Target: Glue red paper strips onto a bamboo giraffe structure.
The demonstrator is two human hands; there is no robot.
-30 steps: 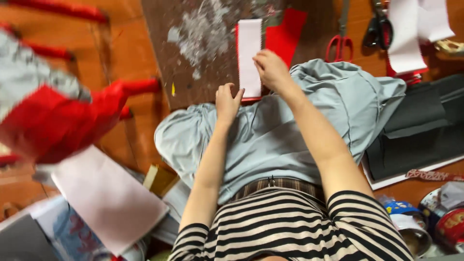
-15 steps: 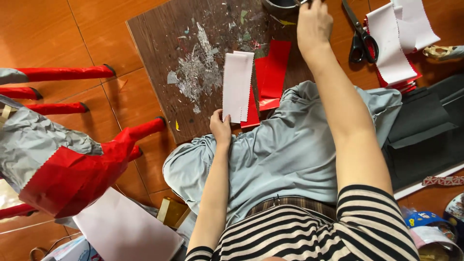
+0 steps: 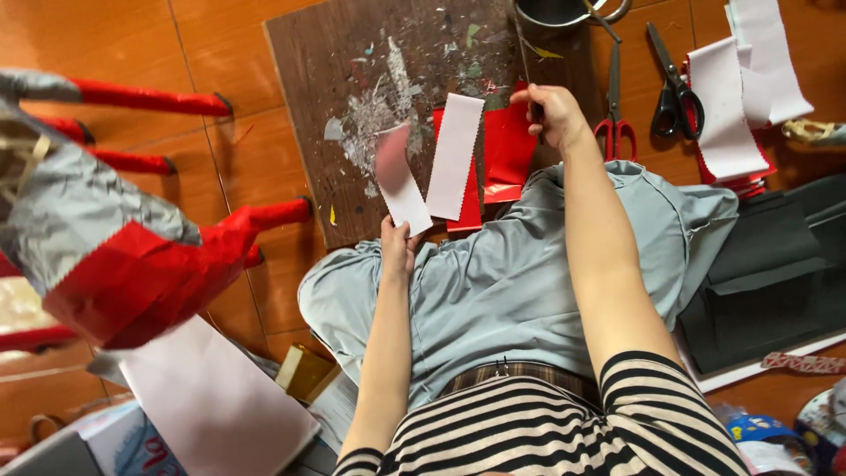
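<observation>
Left hand [image 3: 397, 249] pinches a curled white paper strip [image 3: 398, 179] over the glue-flecked wooden board [image 3: 308, 106]; right hand [image 3: 551, 115] fisted around a thin brush handle [image 3: 526, 66] above it.

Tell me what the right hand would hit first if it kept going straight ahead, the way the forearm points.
Probably the metal pot at the top edge of the wooden board. The right hand, closed on a thin stick-like tool, points toward it, with only bare board between. Depth is unclear, so it may pass above.
</observation>
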